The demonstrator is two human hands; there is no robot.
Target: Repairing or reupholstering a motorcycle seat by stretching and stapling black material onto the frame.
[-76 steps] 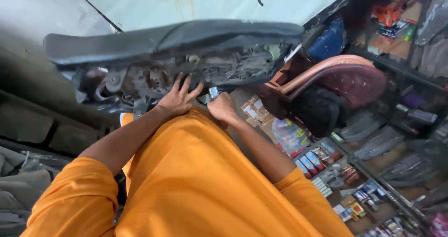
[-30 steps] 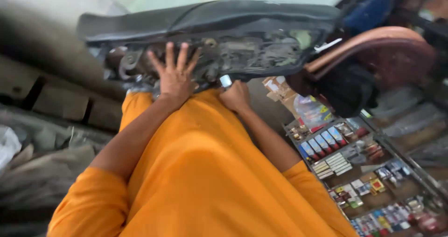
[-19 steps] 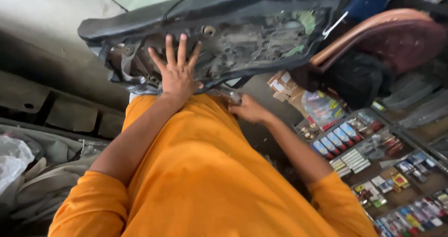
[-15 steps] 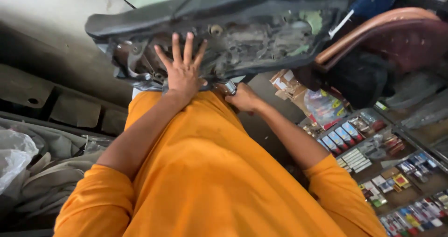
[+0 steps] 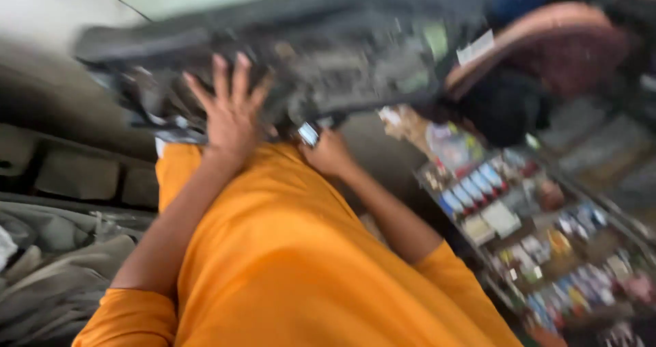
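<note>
Large dark dashboard-like panel (image 5: 328, 67), grimy underside with wiring facing the camera, held up in front of the person's chest; frame blurred. Left hand (image 5: 231, 111) flat against the underside near its lower left edge, fingers spread wide, gripping nothing. Right hand (image 5: 329, 154) just below the panel's lower edge, closed around a small object with a pale tip (image 5: 309, 134); what it is cannot be told. Orange shirt (image 5: 287, 251) fills the lower middle. Right of the panel, a reddish-brown curved chair back (image 5: 547, 39). Below it, a shelf (image 5: 533, 231) of small coloured packets. Grey cloth (image 5: 55, 279) at lower left.
</note>
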